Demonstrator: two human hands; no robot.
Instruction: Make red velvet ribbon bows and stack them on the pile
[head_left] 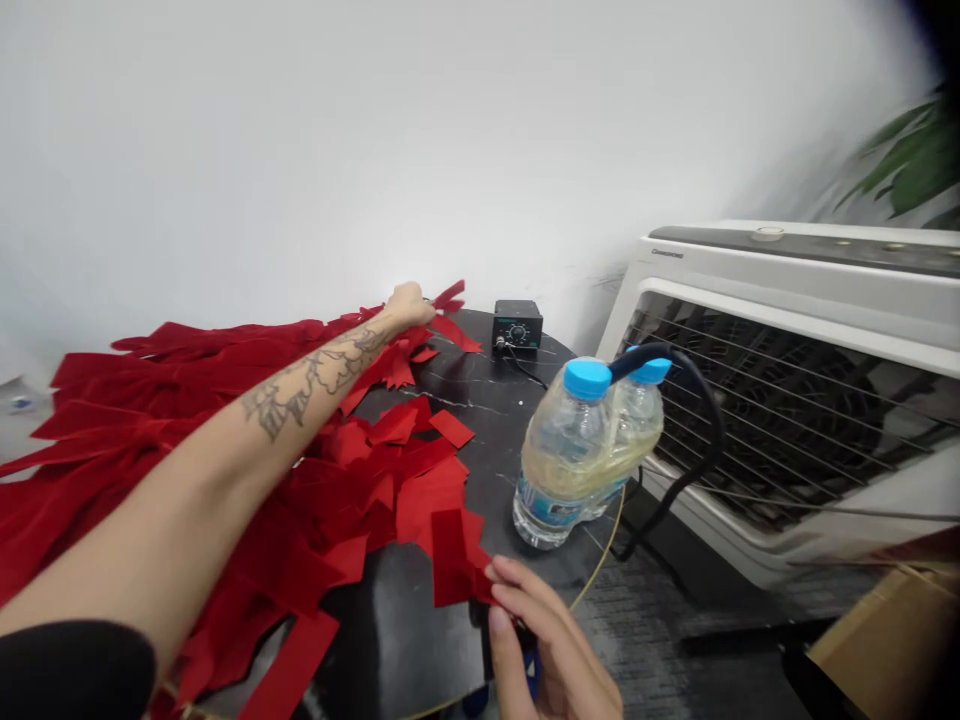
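Observation:
My left hand (409, 302) reaches across to the far side of the black round table, its fingers closed. A red velvet bow (454, 318) sticks out beyond the knuckles, and the fingertips are hidden. Under and beside that arm lies a large heap of red bows (165, 370). Nearer to me are loose red fabric pieces (431, 500), spread over one another. At the table's front edge my right hand (551, 640) has its fingertips pinched at a small red velvet piece (480, 580). Part of that piece is hidden by the fingers.
Two water bottles (555, 450) with blue caps stand bound together by yellowish tape, a black tube arching from them. Behind is a black control box (517, 325) with a dial and cable. A white air cooler (787, 380) stands at the right, near a cardboard box (892, 640).

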